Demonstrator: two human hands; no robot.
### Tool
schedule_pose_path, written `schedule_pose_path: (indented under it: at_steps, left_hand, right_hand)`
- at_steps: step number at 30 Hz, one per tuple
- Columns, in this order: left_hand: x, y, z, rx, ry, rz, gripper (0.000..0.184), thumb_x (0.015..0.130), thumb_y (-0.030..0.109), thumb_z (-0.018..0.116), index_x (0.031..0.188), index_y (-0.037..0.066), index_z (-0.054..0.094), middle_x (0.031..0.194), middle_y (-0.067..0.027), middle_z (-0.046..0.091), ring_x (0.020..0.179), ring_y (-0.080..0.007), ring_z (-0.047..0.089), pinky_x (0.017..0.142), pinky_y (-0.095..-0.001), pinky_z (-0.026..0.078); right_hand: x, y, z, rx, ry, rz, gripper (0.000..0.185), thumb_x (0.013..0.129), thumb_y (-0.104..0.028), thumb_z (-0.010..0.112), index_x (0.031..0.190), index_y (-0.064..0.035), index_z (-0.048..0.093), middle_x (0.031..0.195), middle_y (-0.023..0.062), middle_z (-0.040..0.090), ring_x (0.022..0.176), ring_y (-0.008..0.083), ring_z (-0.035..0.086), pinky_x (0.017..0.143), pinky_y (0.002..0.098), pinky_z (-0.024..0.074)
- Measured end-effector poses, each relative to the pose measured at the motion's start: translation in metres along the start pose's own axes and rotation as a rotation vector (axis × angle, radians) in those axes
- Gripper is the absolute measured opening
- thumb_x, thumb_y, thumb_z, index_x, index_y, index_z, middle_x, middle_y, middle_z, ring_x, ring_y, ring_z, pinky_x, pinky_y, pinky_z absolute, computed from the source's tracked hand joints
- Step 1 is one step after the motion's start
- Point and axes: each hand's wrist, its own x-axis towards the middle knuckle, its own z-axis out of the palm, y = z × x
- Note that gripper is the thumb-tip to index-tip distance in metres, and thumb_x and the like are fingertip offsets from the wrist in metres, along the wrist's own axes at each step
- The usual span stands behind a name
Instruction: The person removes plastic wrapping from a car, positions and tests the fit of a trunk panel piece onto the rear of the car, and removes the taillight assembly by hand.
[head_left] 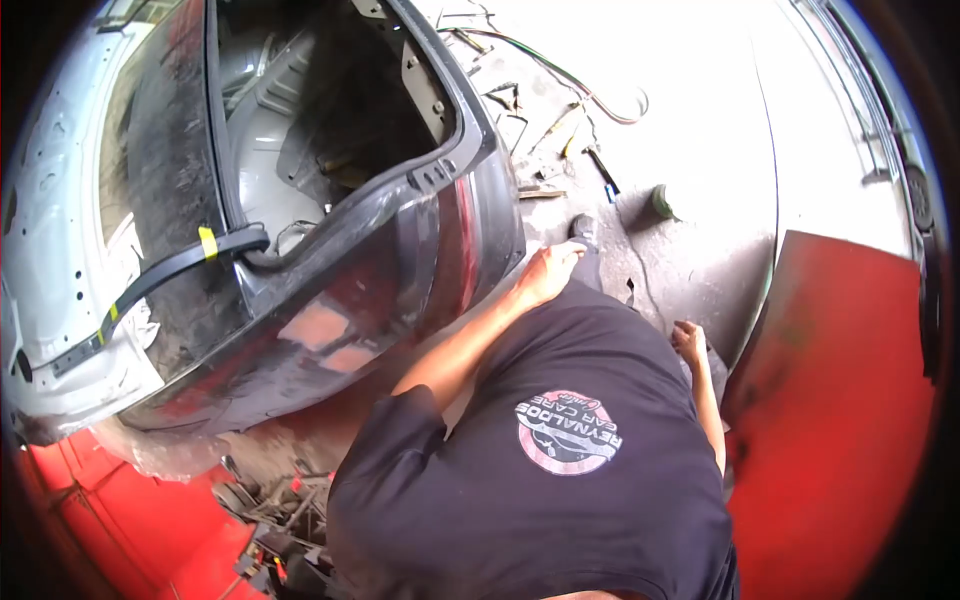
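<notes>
My left hand (553,272) is closed in a pinch in front of my dark shirt (560,350), above my shoe (585,230). What its fingertips hold, if anything, is too small to make out. On the other side of my body, my right hand (689,341) hangs low with its fingers curled in and nothing visible in them. To the left stands a dark car body (390,260) with sanded, orange and red patches and an uncovered opening. A curved black strip (170,268) with yellow tape lies across its left part.
Several tools and a hose (560,72) lie on the floor beyond the car's corner. A green roll-like object (664,203) is on the floor ahead. At the right is a red panel or surface (830,400). Dark mechanical parts (285,520) sit at the lower left.
</notes>
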Motion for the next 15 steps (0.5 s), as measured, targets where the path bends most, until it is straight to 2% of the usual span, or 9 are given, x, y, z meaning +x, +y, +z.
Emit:
schedule_pose_path:
  at_steps: [2, 3, 6, 10, 12, 14, 15]
  left_hand:
    - [0.022, 0.012, -0.005, -0.025, 0.012, -0.011, 0.027, 0.102, 0.013, 0.052, 0.12, 0.002, 0.069, 0.11, -0.0181, 0.074, 0.104, -0.0326, 0.071, 0.089, -0.0413, 0.054]
    - [0.036, 0.015, -0.012, -0.01, 0.014, 0.029, 0.026, 0.102, 0.012, 0.052, 0.12, 0.002, 0.069, 0.112, -0.0189, 0.073, 0.103, -0.0319, 0.072, 0.089, -0.04, 0.055]
    - [0.065, 0.055, -0.052, -0.044, 0.155, 0.098, 0.026, 0.101, 0.007, 0.055, 0.122, 0.001, 0.068, 0.11, -0.0202, 0.074, 0.1, -0.0307, 0.073, 0.086, -0.0381, 0.056]
    - [0.062, 0.106, -0.114, -0.119, 0.399, 0.037, 0.026, 0.103, 0.008, 0.056, 0.123, -0.001, 0.069, 0.111, -0.0124, 0.076, 0.098, -0.0158, 0.071, 0.085, -0.0317, 0.055]
    - [0.045, 0.14, -0.148, -0.033, 0.511, -0.075, 0.024, 0.104, 0.008, 0.057, 0.122, -0.001, 0.07, 0.112, -0.0099, 0.075, 0.101, -0.0128, 0.069, 0.089, -0.0304, 0.054]
    - [0.032, 0.156, -0.175, 0.011, 0.767, 0.031, 0.024, 0.104, 0.008, 0.059, 0.123, 0.0, 0.071, 0.114, -0.0093, 0.075, 0.105, -0.0147, 0.069, 0.094, -0.031, 0.053]
    - [0.023, 0.162, -0.19, 0.068, 0.857, -0.013, 0.024, 0.104, 0.008, 0.059, 0.123, 0.0, 0.071, 0.116, -0.0098, 0.075, 0.107, -0.0166, 0.069, 0.096, -0.0317, 0.052]
  right_hand:
    - [0.009, -0.008, -0.029, 0.124, 0.04, 0.092, 0.037, 0.093, -0.015, 0.066, 0.125, 0.0024, 0.07, 0.092, 0.0146, 0.076, 0.065, 0.0194, 0.071, 0.055, 0.0342, 0.0541]
    - [0.013, -0.014, -0.047, 0.086, 0.032, 0.12, 0.037, 0.099, -0.015, 0.061, 0.132, 0.0, 0.067, 0.088, 0.0116, 0.073, 0.065, 0.0164, 0.067, 0.054, 0.0313, 0.0524]
    - [0.035, -0.042, -0.085, 0.176, 0.107, 0.174, 0.042, 0.099, -0.015, 0.058, 0.137, 0.0012, 0.063, 0.088, 0.0107, 0.073, 0.064, 0.0158, 0.065, 0.053, 0.0302, 0.0514]
    - [0.084, -0.093, -0.117, -0.035, -0.029, 0.099, 0.043, 0.097, -0.016, 0.057, 0.136, 0.0007, 0.063, 0.09, 0.0107, 0.073, 0.068, 0.0162, 0.068, 0.056, 0.029, 0.0531]
    - [0.117, -0.116, -0.123, -0.076, -0.072, 0.014, 0.044, 0.095, -0.017, 0.058, 0.135, 0.0004, 0.064, 0.091, 0.0112, 0.074, 0.07, 0.0165, 0.069, 0.058, 0.0284, 0.0537]
    - [0.139, -0.16, -0.123, -0.066, -0.066, -0.038, 0.043, 0.092, -0.019, 0.06, 0.129, -0.0005, 0.068, 0.096, 0.0128, 0.075, 0.075, 0.0181, 0.072, 0.062, 0.0318, 0.0559]
    - [0.154, -0.176, -0.122, -0.072, -0.073, -0.079, 0.044, 0.092, -0.021, 0.06, 0.13, 0.0001, 0.067, 0.094, 0.0122, 0.074, 0.074, 0.0174, 0.072, 0.06, 0.0303, 0.0549]
